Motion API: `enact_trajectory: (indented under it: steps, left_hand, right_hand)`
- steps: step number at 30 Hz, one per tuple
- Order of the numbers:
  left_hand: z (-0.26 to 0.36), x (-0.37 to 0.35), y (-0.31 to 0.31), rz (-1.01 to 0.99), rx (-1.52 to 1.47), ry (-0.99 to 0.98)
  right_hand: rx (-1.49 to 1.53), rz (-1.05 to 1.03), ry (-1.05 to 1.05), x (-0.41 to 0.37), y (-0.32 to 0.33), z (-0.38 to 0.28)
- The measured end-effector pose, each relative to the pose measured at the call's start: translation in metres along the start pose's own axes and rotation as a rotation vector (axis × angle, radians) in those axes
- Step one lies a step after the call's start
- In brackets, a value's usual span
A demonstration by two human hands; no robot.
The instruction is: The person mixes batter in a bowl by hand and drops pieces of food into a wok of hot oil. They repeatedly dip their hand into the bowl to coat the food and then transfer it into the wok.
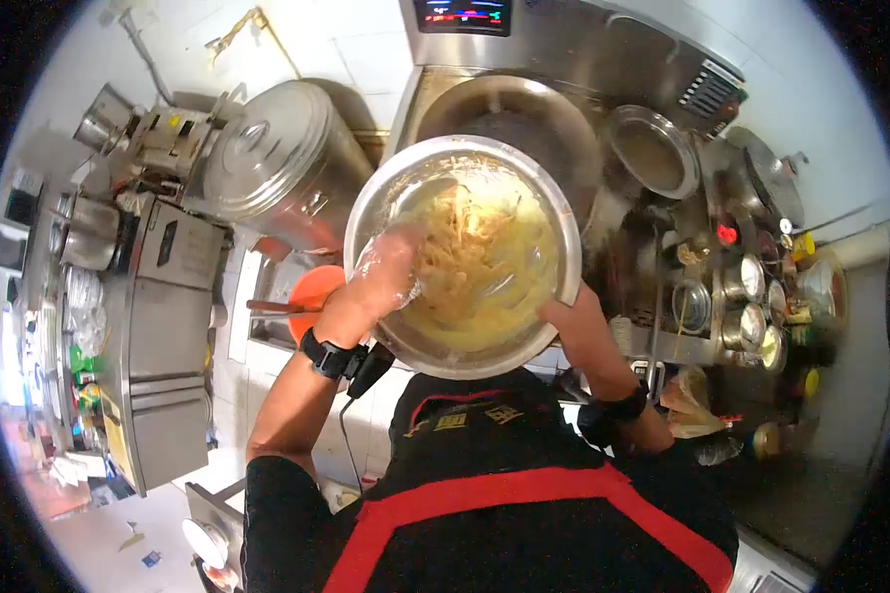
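A large metal mixing bowl (567,212) is in front of my chest, tipped so its inside faces me. Pale yellow batter coats its wall, and light brown strips of food (470,232) lie in it; their kind does not show clearly. My left hand (391,267), in a thin clear plastic glove smeared with batter, reaches over the left rim into the bowl beside the strips. Motion blurs its fingers. My right hand (574,318) grips the bowl's lower right rim, fingers partly hidden behind the bowl.
Behind the bowl, a big wok (564,114) sits on the steel stove, with a smaller round pan (653,153) to its right. A tall lidded stockpot (277,153) stands on the left, near an orange bowl (311,289). Several seasoning containers (752,326) crowd the right side.
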State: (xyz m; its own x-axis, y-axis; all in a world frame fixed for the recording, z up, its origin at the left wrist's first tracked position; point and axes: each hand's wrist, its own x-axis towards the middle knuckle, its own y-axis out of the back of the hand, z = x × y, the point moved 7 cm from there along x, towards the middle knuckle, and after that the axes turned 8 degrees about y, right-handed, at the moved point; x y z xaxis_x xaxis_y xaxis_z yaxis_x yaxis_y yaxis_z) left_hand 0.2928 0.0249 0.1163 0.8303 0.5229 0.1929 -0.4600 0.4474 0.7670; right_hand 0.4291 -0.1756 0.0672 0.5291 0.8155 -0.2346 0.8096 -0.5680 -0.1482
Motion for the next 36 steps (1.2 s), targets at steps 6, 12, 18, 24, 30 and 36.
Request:
enact_trajectory:
  steps: [6,12,18,24,30,36]
  left_hand:
    - [0.058,0.034,-0.076,-0.271,-0.08,-0.244]
    - [0.123,0.066,-0.133,-0.34,-0.004,-0.457]
    - [0.142,0.073,-0.23,-0.321,0.035,-0.554]
    - [0.167,0.054,-0.274,0.026,0.135,-0.732]
    - [0.167,0.083,-0.3,-0.254,-0.224,-0.571]
    - [0.174,0.132,-0.24,-0.347,-0.116,-0.35]
  right_hand:
    - [-0.274,0.238,0.083,-0.043,0.077,-0.01]
    - [-0.282,0.538,0.134,-0.101,0.108,-0.014]
    - [-0.126,0.603,0.125,-0.121,0.119,-0.007]
    - [-0.167,0.615,0.018,-0.119,0.148,0.018]
    - [-0.422,0.624,-0.058,-0.106,0.212,0.041]
    - [-0.131,0.636,-0.022,-0.084,0.215,0.018]
